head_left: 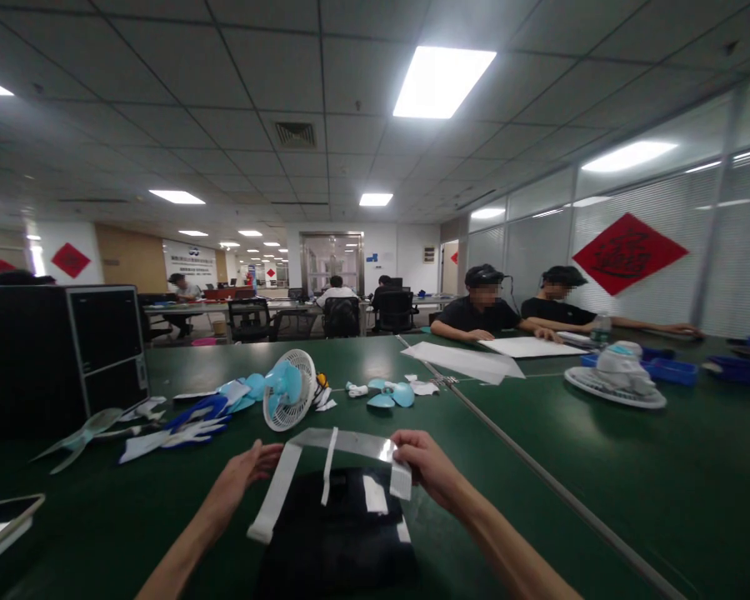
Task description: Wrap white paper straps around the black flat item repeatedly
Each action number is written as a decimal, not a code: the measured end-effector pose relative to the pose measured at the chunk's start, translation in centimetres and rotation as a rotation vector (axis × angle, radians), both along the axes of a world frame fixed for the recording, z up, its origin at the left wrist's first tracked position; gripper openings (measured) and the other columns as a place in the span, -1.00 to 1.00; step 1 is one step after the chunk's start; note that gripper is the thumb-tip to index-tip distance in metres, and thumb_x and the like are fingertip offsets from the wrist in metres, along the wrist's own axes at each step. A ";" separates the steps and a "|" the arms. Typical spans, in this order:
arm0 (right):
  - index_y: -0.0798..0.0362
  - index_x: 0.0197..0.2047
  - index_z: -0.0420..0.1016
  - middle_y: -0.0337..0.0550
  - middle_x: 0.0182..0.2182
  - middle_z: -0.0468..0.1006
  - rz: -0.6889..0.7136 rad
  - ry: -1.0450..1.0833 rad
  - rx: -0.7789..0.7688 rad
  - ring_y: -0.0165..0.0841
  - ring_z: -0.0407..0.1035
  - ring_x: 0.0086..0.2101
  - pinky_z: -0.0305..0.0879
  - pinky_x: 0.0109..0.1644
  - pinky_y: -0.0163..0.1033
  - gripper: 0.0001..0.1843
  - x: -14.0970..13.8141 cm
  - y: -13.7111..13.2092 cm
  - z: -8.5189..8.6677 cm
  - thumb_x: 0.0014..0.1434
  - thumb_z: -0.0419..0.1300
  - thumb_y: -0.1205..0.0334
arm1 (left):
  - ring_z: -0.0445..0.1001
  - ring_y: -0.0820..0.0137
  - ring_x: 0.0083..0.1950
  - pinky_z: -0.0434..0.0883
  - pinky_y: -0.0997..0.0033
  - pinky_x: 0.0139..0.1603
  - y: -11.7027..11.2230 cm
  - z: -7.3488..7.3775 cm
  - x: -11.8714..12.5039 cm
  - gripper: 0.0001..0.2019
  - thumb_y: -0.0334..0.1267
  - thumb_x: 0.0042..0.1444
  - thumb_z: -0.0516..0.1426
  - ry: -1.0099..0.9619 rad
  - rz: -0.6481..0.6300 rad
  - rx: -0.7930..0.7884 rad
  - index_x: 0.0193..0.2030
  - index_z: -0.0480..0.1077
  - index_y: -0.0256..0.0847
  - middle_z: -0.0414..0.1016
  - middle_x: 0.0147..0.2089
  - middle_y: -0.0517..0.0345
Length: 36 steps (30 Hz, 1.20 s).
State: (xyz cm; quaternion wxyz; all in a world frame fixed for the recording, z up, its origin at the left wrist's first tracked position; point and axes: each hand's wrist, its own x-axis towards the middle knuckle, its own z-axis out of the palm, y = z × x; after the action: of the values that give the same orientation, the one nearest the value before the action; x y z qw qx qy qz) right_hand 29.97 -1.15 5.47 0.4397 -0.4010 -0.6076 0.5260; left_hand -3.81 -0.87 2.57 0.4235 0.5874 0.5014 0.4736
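Note:
A long translucent strip (343,442), which looks like clear plastic film or tape, is bent in an arch above a glossy black object (341,533). My right hand (428,467) pinches the strip near its right end. Beside the left bend, my left hand (247,473) has its fingers stretched out; whether the fingertips touch the strip is hard to tell. A narrow white piece (329,468) hangs from the strip's middle. The black object, whose kind I cannot make out, lies in front of me with white patches (375,495) on its right part.
Beyond my hands lie a white fan grille with light-blue blades (289,390), another blue fan blade (391,393) and white-and-blue gloves (191,425). A black computer case (62,354) stands left, a phone (3,521) nearer. Two people sit across, right, by white sheets (466,360).

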 end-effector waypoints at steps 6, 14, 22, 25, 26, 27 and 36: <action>0.12 -0.46 0.44 -0.39 -0.66 0.28 0.024 -0.116 -0.044 -0.54 0.12 -0.64 -0.07 -0.64 -0.41 -0.87 -1.0 0.2 -1.8 -0.18 0.12 0.33 | 0.46 0.26 -0.22 0.35 0.31 -0.16 -1.0 0.2 1.5 -0.42 0.27 0.04 0.03 0.150 -0.112 0.004 -0.21 0.50 -0.25 0.55 -0.31 0.12; 0.13 -0.41 0.45 -0.39 -0.63 0.32 0.032 -0.232 -0.041 -0.54 0.15 -0.62 -0.01 -0.62 -0.42 -0.86 -0.3 0.2 -1.0 -0.11 0.13 0.32 | 0.43 0.37 -0.30 0.32 0.43 -0.30 -1.9 1.1 1.4 -0.57 0.13 -0.01 0.16 0.100 -0.192 -0.100 -0.31 0.44 -0.27 0.49 -0.35 0.18; 0.14 -0.49 0.49 -0.37 -0.65 0.35 0.244 -0.493 -0.075 -0.55 0.18 -0.63 0.06 -0.58 -0.44 -0.92 2.0 -2.4 -0.2 -0.09 0.19 0.32 | 0.39 0.49 -0.57 0.27 0.53 -0.56 -3.1 0.4 1.2 -0.64 0.03 -0.12 0.23 0.340 -0.621 -0.379 -0.41 0.40 -0.28 0.43 -0.58 0.24; 0.13 -0.45 0.52 -0.34 -0.61 0.39 0.211 -0.658 -0.054 -0.53 0.23 -0.59 0.09 -0.54 -0.43 -0.91 1.6 -2.6 -0.9 -0.08 0.18 0.35 | 0.37 0.49 -0.60 0.24 0.55 -0.60 -2.6 -0.4 1.5 -0.65 0.04 -0.15 0.23 0.429 -0.629 -0.395 -0.46 0.37 -0.26 0.41 -0.61 0.25; 0.12 -0.44 0.53 -0.33 -0.60 0.41 0.193 -0.701 -0.039 -0.52 0.25 -0.57 0.11 -0.53 -0.43 -0.89 1.4 -2.6 -1.2 -0.07 0.18 0.36 | 0.36 0.50 -0.61 0.22 0.55 -0.62 -2.4 -0.6 1.6 -0.65 0.03 -0.15 0.22 0.455 -0.621 -0.395 -0.47 0.37 -0.25 0.41 -0.61 0.24; 0.12 -0.42 0.54 -0.33 -0.58 0.42 0.177 -0.734 -0.026 -0.50 0.27 -0.56 0.12 -0.51 -0.43 -0.88 1.2 -2.5 -1.4 -0.07 0.17 0.36 | 0.34 0.50 -0.62 0.21 0.55 -0.63 -2.3 -0.6 1.6 -0.66 0.02 -0.16 0.22 0.481 -0.610 -0.394 -0.48 0.36 -0.25 0.40 -0.61 0.24; 0.08 -0.40 0.58 -0.31 -0.54 0.51 0.127 -0.847 0.050 -0.45 0.34 -0.50 0.16 -0.46 -0.40 -0.83 1.0 -1.5 -3.5 -0.12 0.21 0.38 | 0.25 0.52 -0.66 0.10 0.55 -0.68 -2.5 -0.3 2.1 -0.69 0.00 -0.14 0.19 0.619 -0.517 -0.353 -0.53 0.33 -0.23 0.34 -0.64 0.28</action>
State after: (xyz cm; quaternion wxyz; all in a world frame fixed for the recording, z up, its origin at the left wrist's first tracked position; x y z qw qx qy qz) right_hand 31.02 -2.63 1.97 0.1278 -0.5324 -0.7706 0.3261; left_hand -1.72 -3.33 2.30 0.4518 0.7264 0.5143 0.0606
